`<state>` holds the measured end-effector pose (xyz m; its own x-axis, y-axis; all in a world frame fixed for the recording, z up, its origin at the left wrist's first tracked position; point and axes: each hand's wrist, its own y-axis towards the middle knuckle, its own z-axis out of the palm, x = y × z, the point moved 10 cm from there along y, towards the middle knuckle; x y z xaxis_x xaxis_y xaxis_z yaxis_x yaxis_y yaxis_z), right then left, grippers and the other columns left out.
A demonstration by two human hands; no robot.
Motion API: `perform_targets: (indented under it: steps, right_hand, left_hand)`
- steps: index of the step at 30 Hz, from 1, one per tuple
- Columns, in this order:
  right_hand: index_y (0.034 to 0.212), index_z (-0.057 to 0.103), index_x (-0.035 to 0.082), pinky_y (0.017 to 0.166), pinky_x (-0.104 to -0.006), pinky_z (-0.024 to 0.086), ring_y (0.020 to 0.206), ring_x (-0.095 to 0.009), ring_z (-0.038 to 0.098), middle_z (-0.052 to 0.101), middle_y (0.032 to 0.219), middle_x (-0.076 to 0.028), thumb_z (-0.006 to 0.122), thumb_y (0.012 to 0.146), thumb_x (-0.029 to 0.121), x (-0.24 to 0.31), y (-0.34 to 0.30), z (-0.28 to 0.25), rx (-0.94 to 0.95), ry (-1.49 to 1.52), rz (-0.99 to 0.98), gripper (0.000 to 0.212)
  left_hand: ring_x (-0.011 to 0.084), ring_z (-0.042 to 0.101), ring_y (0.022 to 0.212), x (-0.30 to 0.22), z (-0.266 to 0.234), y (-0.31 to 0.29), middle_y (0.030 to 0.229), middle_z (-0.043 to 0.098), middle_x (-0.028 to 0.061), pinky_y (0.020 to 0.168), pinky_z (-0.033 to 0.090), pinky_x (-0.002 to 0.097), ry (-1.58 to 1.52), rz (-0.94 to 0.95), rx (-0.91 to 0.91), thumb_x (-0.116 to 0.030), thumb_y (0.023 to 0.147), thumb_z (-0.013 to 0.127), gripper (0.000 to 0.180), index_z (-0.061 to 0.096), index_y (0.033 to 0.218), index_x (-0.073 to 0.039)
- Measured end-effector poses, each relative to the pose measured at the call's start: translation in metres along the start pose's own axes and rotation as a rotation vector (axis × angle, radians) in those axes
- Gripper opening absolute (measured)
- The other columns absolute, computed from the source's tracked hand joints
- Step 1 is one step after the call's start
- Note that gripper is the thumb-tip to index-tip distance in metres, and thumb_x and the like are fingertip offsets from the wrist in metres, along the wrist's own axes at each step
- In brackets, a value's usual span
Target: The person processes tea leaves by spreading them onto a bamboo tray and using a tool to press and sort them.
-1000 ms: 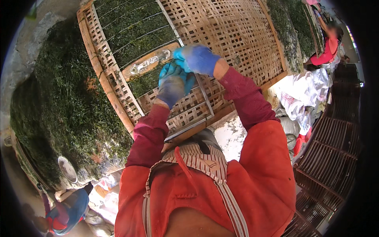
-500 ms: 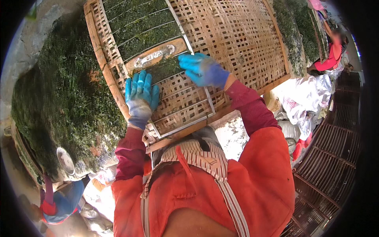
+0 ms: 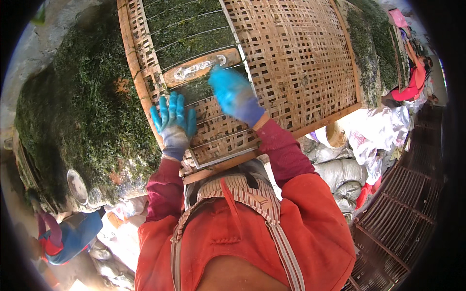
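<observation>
My left hand (image 3: 172,125), in a blue-coated glove, lies with fingers spread at the left rail of a thin metal frame (image 3: 221,159) with cross wires. That frame rests on a woven bamboo tray (image 3: 301,58). My right hand (image 3: 236,96), in a matching glove, is smeared by motion over the frame; its fingers cannot be made out. Just beyond the hands, a wooden block with a metal handle (image 3: 201,67) sits across the frame. Dark green shredded leafy stuff (image 3: 194,39) fills the frame's far sections, while bare weave shows through the near ones.
Heaped green stuff (image 3: 92,106) covers the surface at left, with an oval dish (image 3: 77,186) at its near edge. A white bucket (image 3: 335,135), sacks (image 3: 347,172) and a slatted rack (image 3: 393,208) stand at right. Co-workers are at far right (image 3: 412,82) and lower left (image 3: 68,237).
My right hand has moved left and slightly nearer, from the frame's right rail to over its middle. The fingers of my left hand have spread wider. The tray appears shifted slightly right in view.
</observation>
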<state>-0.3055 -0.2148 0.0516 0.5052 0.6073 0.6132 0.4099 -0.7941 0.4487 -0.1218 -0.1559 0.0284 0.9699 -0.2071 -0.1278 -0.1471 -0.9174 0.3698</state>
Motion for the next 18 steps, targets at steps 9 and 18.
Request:
perform_targets:
  steps: [9,18]
  right_hand:
    - [0.12,0.072,0.004,0.116,-0.0523,0.04,0.132,-0.032,0.056,0.064,0.135,-0.014,0.066,0.091,0.018,0.034,-0.01,-0.045,0.006,-0.305,-0.254,0.033]
    - [0.124,0.073,0.006,0.12,-0.0495,0.038,0.14,-0.029,0.053,0.066,0.139,-0.011,0.068,0.097,0.022,-0.036,-0.008,-0.057,0.223,-0.28,-0.038,0.032]
  left_hand:
    - [0.0388,0.05,0.141,0.02,-0.017,0.022,0.148,0.06,0.0102,0.124,0.026,0.055,-0.158,0.002,0.127,-0.037,0.1,0.061,0.049,0.06,0.144,-0.016]
    - [0.0408,0.038,0.149,-0.012,0.011,0.123,0.15,0.057,0.0107,0.124,0.028,0.0534,-0.116,0.049,0.074,-0.022,0.093,0.072,0.03,0.07,0.119,-0.009]
